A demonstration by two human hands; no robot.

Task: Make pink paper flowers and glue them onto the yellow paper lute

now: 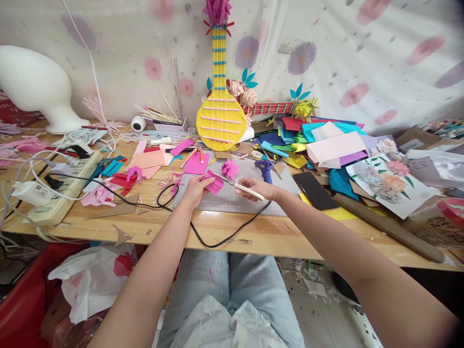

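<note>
My left hand pinches a small piece of magenta paper between thumb and fingers. In my right hand is a pair of scissors with white handles, its blades pointing left and meeting the paper's upper edge. Both hands are over a grey cutting mat. Just behind them on the mat lies a magenta paper flower. A larger magenta sheet rests at the mat's left back edge. Right of the flower is a blue glue gun.
A yellow paper lute leans upright at the back. Stacked coloured paper and a black phone are to the right. A black cable loops along the front edge. At left sit a power strip and a white foam head.
</note>
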